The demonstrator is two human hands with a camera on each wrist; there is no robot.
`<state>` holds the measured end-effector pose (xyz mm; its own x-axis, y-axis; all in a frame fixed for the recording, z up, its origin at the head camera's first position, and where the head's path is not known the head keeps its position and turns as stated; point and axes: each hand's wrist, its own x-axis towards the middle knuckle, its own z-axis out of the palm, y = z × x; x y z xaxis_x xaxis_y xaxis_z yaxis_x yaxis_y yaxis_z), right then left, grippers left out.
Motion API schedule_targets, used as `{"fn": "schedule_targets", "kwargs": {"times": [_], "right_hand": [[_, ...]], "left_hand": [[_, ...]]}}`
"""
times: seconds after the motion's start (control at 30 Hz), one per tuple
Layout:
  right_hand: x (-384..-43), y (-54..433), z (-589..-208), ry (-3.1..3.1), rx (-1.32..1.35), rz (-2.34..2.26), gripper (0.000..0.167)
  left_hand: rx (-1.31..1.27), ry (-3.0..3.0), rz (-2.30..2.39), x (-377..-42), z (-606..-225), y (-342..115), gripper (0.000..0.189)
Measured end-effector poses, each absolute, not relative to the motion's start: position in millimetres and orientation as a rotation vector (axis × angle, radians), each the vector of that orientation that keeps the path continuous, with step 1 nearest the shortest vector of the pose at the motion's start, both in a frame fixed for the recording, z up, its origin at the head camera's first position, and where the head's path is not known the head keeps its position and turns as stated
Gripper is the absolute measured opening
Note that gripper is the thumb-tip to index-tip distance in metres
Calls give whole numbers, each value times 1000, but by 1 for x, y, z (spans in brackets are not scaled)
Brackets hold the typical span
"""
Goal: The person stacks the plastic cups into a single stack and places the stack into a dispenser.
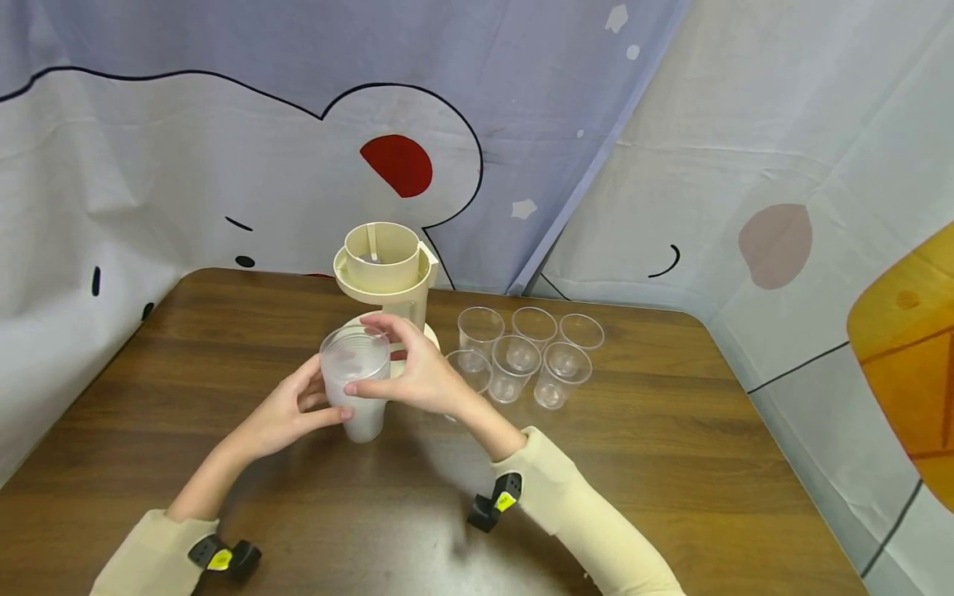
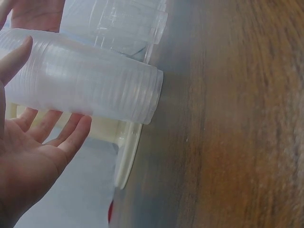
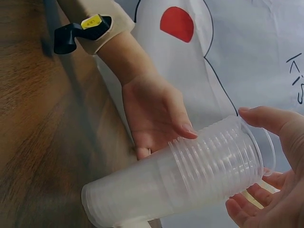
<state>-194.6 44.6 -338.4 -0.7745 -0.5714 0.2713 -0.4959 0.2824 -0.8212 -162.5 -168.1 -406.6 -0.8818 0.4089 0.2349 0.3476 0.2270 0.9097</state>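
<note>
Left of the frame's centre, the left hand (image 1: 279, 411) curls thumb and fingers round a tall stack of translucent plastic cups (image 1: 365, 420). Above the stack, near it, stands a cream plastic appliance with a round, open top (image 1: 383, 277). The right hand (image 1: 421, 372) — thumb and fingers bent round the rim end — holds the same stack. Right of centre, six clear plastic cups (image 1: 514, 364) stand on the brown wood-grain worktop (image 1: 671, 463).

Pale glare on the tabletop (image 1: 440, 553)
</note>
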Motion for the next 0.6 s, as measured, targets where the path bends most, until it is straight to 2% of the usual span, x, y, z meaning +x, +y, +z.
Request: {"fn": "schedule_targets", "kwargs": {"times": [0.6], "right_hand": [[-194,44,-342,2458,-960,-1495,74]], "left_hand": [[732,2433,1761,-165,-411,-170,67]]}}
